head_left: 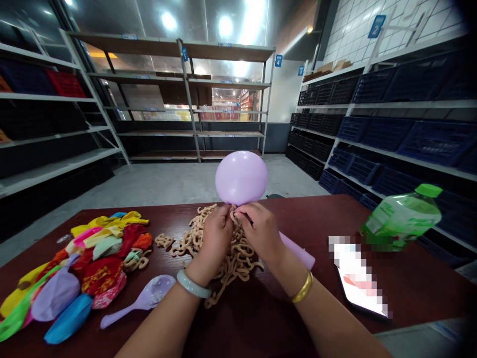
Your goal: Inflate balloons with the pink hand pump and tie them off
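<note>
An inflated lilac balloon [241, 178] stands just beyond my hands, its neck end pointing down at my fingers. My left hand [217, 233] is closed at the neck, with the fingers curled in and the neck itself mostly hidden. My right hand [261, 228] pinches a short bit of tan cord against the neck from the other side. Beneath both hands lies a tangled heap of tan cord [238, 266]. A lilac tube [298, 252], perhaps a balloon pump, is partly covered by my right wrist. Left of my left forearm rests a limp lilac balloon [151, 294].
Several flat balloons in mixed colours [102, 271] are heaped on the left of the dark red table [298, 328]. At the right are a lit phone [357, 278] and a green-capped bottle [404, 219]. Shelves with crates [380, 132] line the room.
</note>
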`<state>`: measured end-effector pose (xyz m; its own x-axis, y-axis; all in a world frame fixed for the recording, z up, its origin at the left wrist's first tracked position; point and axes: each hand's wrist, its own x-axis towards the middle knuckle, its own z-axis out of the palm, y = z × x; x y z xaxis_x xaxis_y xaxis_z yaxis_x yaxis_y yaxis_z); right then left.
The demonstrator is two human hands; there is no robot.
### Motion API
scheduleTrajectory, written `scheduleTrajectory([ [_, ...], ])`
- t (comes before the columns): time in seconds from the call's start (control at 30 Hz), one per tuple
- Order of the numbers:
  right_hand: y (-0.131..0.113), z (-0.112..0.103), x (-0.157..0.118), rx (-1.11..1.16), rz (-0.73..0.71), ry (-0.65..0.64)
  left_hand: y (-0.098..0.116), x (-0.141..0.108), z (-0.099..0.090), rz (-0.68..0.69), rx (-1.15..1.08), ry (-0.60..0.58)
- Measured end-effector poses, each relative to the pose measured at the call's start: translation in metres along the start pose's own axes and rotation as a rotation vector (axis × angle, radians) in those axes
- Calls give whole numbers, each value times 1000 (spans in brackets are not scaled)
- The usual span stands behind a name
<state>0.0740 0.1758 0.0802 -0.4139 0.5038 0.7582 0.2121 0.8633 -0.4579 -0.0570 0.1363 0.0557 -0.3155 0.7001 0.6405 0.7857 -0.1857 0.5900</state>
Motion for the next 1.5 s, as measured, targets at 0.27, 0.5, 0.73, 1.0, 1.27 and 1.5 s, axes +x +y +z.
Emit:
scheduleTrajectory([
  [0.27, 6, 2, 3, 167, 178, 48, 6, -1, 0, 18, -5, 33],
  [0.5, 18, 3, 4, 342, 366, 17, 11, -2, -3, 115, 74, 8],
  [0.73, 12, -5, 8, 119, 146, -45, 6, -2, 1, 67, 6, -23],
  [1.0, 4, 5, 0, -178, 110, 140, 8, -3, 6, 47, -137, -33],
  [1.27, 0, -2, -2, -18, 15, 43, 7, -4, 1, -45, -220, 46],
  [1.5, 4, 1, 1, 226, 216, 79, 10, -5, 2, -66, -260, 19],
])
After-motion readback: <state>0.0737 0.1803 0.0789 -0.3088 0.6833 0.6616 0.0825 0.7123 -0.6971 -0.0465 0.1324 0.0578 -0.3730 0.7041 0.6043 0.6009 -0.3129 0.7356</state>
